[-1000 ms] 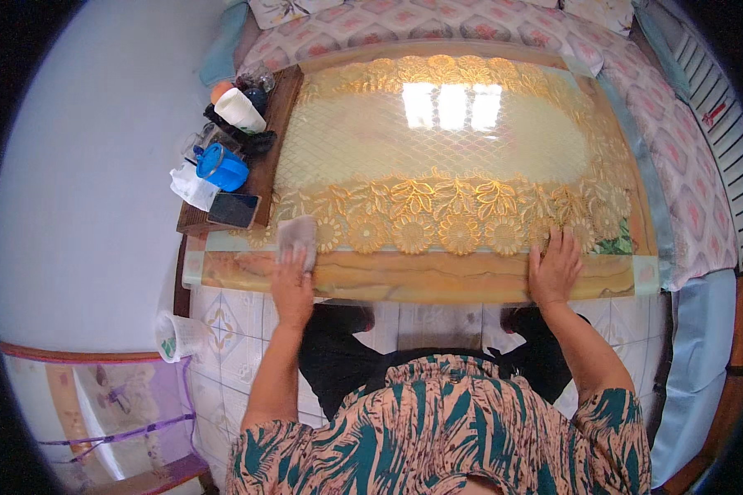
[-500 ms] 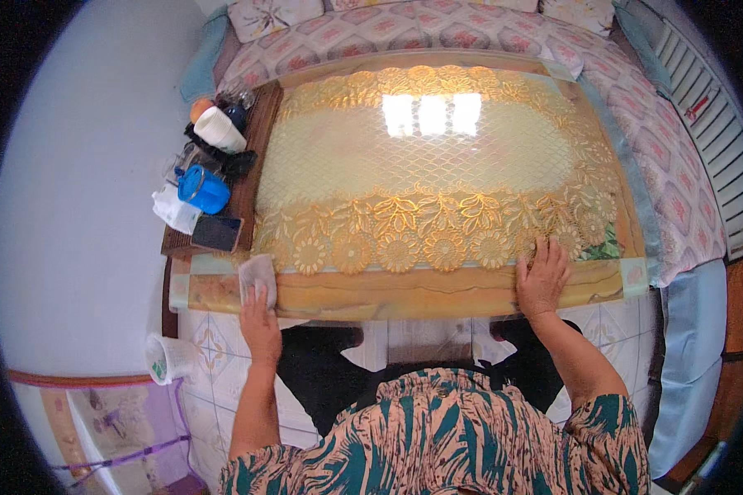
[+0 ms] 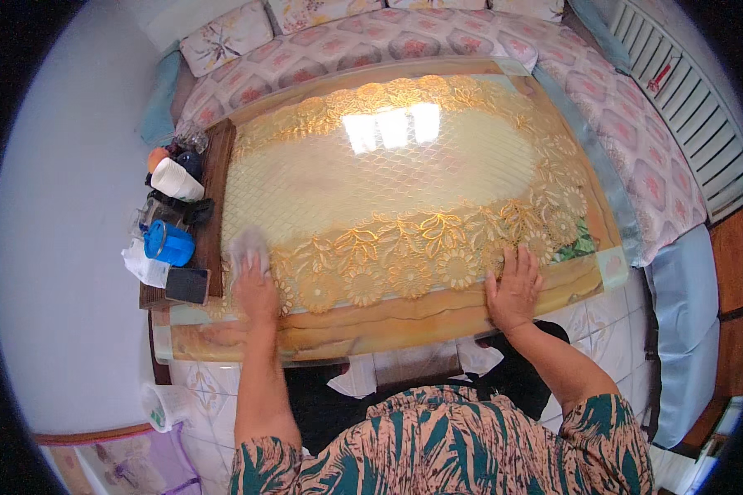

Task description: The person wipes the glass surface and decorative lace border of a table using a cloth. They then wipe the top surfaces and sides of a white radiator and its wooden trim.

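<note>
A pale greyish cloth [image 3: 248,247] lies on the tabletop near its left side, slightly smeared by motion. My left hand [image 3: 257,291] presses on it with fingers reaching forward over its near part. Under both hands is the table [image 3: 371,318], with a marbled border and a gold flower-patterned lace tablecloth [image 3: 363,239] that looks to be under a clear sheet. My right hand [image 3: 514,289] rests flat near the table's front edge on the right, fingers stretched out, with nothing in it.
A dark wooden tray [image 3: 216,214] along the left side carries a blue mug [image 3: 169,243], stacked white cups [image 3: 177,180], a dark phone [image 3: 187,285] and a white packet [image 3: 145,266]. A patterned sofa [image 3: 437,45] borders the far and right sides. A white bin [image 3: 165,407] stands on the floor at left.
My left hand has pushed the cloth forward from the front border onto the patterned area. The right hand stays near the front edge, while the whole view has tilted and shifted.
</note>
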`<act>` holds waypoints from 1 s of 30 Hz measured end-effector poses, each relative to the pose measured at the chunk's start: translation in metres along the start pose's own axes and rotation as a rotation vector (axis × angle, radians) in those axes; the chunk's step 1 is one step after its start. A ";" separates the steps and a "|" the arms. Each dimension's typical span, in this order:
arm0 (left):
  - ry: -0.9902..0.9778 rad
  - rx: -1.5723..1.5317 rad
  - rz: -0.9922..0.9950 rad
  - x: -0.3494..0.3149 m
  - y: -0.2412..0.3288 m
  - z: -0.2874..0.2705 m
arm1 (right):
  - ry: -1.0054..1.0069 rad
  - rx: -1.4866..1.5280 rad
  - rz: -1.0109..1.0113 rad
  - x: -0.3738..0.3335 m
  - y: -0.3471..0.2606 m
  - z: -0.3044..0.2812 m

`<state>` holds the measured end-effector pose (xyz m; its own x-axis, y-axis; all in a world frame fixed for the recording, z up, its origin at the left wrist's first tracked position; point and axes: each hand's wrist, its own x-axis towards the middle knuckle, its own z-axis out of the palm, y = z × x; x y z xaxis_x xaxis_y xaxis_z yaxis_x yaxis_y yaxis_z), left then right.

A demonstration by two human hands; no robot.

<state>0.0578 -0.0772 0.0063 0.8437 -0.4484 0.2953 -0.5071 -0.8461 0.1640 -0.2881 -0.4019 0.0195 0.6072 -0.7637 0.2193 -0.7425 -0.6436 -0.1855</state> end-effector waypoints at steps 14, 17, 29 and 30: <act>-0.102 -0.331 0.453 -0.061 0.158 -0.009 | 0.051 0.059 -0.001 -0.001 0.007 -0.002; -0.023 -0.260 0.115 -0.043 0.041 -0.016 | 0.035 0.095 0.003 -0.001 0.003 0.000; -0.227 -0.276 0.378 -0.136 0.229 -0.043 | 0.046 0.266 -0.075 -0.004 0.016 0.019; -0.211 -0.313 0.385 -0.139 0.241 -0.039 | 0.033 0.333 -0.115 -0.007 0.015 0.021</act>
<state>-0.1884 -0.2074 0.0419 0.5872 -0.7845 0.1993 -0.7877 -0.4972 0.3637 -0.2975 -0.4070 -0.0045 0.6680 -0.6866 0.2870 -0.5334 -0.7107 -0.4587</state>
